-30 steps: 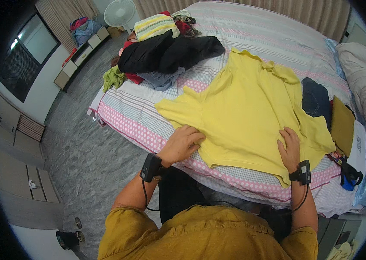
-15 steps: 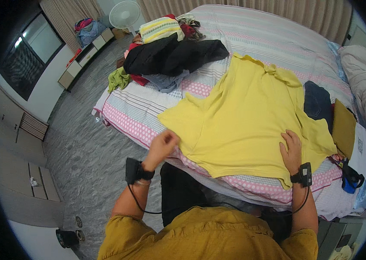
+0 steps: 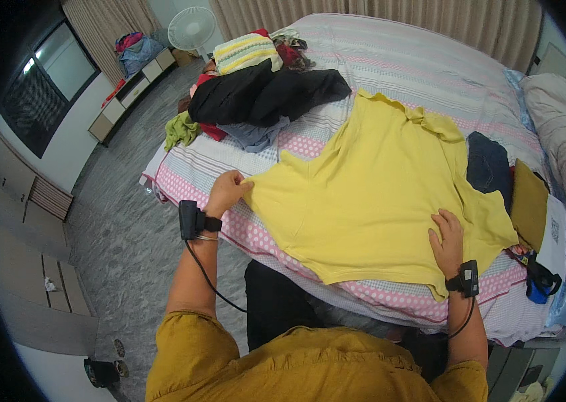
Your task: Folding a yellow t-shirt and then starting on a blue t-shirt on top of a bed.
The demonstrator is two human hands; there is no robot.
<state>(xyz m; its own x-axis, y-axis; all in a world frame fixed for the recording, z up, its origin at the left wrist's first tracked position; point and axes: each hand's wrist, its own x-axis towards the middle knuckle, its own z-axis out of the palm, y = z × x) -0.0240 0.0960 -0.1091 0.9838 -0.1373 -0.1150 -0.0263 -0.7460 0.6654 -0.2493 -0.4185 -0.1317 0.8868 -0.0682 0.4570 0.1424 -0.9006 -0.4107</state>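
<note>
Yellow T-shirt (image 3: 377, 201) lies spread flat across the near edge of the bed (image 3: 430, 53), collar toward the far side, hem along the near edge.

Left hand (image 3: 227, 191): fingers closed together, pinching the tip of the shirt's left sleeve, at the near-left part of the bed. Sleeve looks pulled out straight.

Right hand (image 3: 448, 238): flat, fingers apart, palm pressed down on the shirt near its lower right hem. Pinning, not gripping.

Progress, judged from the layout: shirt is laid out and mostly smoothed, but no fold line shows anywhere — both sleeves are out and the body is full width. So spreading looks done and the folding itself not yet begun.

Around it: pile of dark and mixed clothes (image 3: 263, 94) at the far-left corner of the bed, just beside the shirt's left shoulder. Dark blue garment (image 3: 488, 164) and an ochre one (image 3: 529, 204) at the right edge, touching or just under the shirt's right side. Standing fan (image 3: 191, 28) on the floor beyond the bed.
</note>
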